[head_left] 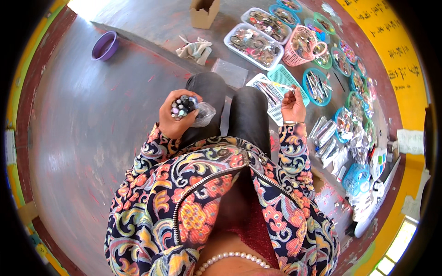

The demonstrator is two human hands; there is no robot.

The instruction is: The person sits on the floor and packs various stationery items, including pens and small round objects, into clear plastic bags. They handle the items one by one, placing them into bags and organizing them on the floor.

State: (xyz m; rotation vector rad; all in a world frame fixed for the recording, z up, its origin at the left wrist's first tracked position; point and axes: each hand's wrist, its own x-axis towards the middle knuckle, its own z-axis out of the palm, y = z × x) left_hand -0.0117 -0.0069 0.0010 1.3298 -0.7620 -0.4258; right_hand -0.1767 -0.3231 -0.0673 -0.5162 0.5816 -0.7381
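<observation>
My left hand (171,120) is wrapped round a bundle of pens (183,106) above my left thigh, their dark, white and lilac ends pointing up. A clear plastic bag (205,115) hangs around or beside the bundle. On the other side, my right hand (293,108) pinches one slim white and yellowish pen (278,84) near its right end. That pen lies level over a white slotted basket (276,113) with several pens inside and a mint-green basket (282,72). Close by on the right stands a round teal basket (317,102) full of pens.
White tubs (254,63) and a pink handled basket (294,59) with small goods stand ahead. Many round baskets (341,66) and packaged bundles (324,133) line the right side. A cardboard box (204,14), a crumpled cloth (197,50) and a purple basin (105,46) are farther off.
</observation>
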